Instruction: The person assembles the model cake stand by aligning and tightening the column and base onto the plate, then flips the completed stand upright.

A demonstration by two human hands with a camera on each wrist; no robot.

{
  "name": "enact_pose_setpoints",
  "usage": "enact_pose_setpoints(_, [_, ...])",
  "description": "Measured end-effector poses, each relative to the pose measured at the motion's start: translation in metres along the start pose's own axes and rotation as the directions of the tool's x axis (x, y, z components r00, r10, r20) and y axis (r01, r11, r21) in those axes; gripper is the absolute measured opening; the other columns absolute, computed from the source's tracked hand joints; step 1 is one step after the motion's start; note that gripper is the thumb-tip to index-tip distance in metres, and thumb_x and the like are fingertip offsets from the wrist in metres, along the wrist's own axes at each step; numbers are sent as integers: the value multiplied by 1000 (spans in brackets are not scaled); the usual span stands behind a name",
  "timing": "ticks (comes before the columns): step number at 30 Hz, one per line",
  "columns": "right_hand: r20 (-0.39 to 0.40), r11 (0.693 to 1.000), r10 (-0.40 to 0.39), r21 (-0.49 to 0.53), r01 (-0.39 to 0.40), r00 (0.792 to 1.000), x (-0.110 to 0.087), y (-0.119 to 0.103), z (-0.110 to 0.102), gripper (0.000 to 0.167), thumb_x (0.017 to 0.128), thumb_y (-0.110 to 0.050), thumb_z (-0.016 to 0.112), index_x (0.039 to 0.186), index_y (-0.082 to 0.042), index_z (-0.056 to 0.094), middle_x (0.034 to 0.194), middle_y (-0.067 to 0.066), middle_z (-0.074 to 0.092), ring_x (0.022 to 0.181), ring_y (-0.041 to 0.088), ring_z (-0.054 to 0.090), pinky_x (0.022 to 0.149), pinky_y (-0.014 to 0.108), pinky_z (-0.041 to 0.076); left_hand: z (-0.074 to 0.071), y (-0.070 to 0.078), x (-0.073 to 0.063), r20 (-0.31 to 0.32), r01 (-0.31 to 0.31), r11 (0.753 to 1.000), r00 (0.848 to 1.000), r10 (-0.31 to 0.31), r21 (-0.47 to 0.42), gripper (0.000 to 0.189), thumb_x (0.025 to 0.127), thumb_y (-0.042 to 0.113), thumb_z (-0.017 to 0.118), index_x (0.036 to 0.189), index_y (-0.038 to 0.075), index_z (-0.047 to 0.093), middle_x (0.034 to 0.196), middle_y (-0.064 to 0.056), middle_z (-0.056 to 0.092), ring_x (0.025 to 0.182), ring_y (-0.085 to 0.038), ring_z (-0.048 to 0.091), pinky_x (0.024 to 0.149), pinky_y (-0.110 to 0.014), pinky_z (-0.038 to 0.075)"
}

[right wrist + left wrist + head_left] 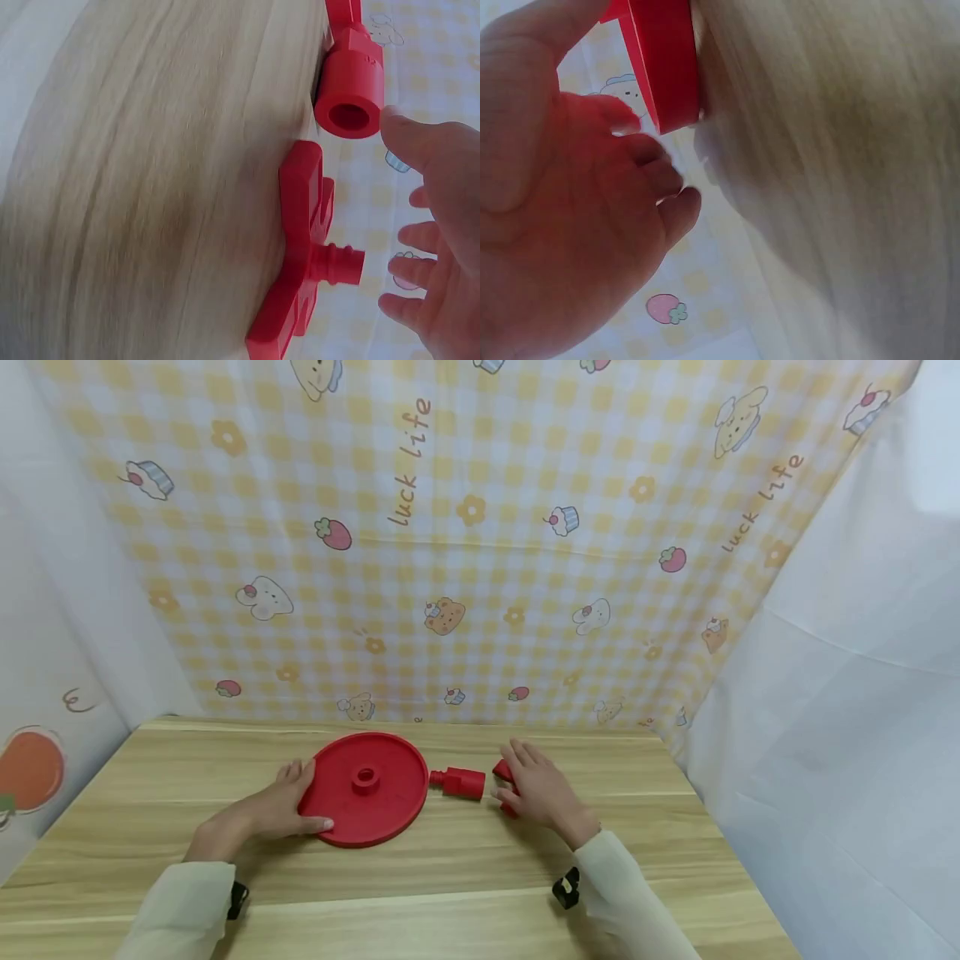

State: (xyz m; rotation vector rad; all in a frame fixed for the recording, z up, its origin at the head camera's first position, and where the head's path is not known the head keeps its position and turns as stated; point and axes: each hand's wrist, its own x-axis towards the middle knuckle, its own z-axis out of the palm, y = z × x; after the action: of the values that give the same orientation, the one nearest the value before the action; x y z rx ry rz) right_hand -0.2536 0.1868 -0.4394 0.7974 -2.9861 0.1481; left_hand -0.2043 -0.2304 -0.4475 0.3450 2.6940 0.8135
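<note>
A red round disc point(401, 793) with a raised rim and a hollow hub in its middle lies at the left of the wooden table. My left hand point(281, 806) grips its left edge, thumb over the rim, fingers along the side. Right of the disc lies a red cylinder point(463, 783), its threaded narrow end toward the disc and its round hole point(350, 117) facing the right hand. My right hand point(540, 789) hovers with spread fingers over a red base point(300, 244) with splayed legs and a ridged peg, partly hidden from above. The right thumb is close to the cylinder.
The wooden table point(420, 910) ends at a yellow checked curtain point(480, 568) behind the parts. White cloth point(840, 693) hangs along the right side. A black wrist strap piece point(566, 888) shows beside the right sleeve.
</note>
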Motion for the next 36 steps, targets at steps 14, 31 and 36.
enact_pose_setpoints(14, [18, 996, -68, 58, 66, 998, 8, -13, 6, 73, 98, -47, 58, 152, -4, 37, 155, 19, 38, 143, 36, 36, 114, 52, 34, 0, -2, 1, 36, 0, 998, 999, 2, -57, 122, 81, 45, 79, 145, -24, 2, 153, -45, 2, 140, -61, -1, 111, -71, 14])
enact_pose_setpoints(31, [69, 995, -29, 94, 23, 997, 22, -34, 18, 70, 95, -48, 62, 151, -11, 41, 152, 9, 46, 139, 28, 43, 113, 45, 38, 0, -1, 4, 30, 13, 999, 999, -12, -52, 124, 77, 46, 81, 149, -20, 5, 154, -44, 1, 139, -63, 0, 108, -73, 18])
enact_pose_setpoints(36, [70, 997, -30, 68, 25, 997, 24, -36, 22, 66, 94, -44, 65, 148, -11, 45, 141, 8, 57, 128, 26, 55, 106, 41, 46, 1, -3, 7, 30, -3, 999, 1000, 4, -53, 124, 75, 47, 82, 148, -21, 8, 154, -44, 3, 140, -61, 2, 110, -71, 18])
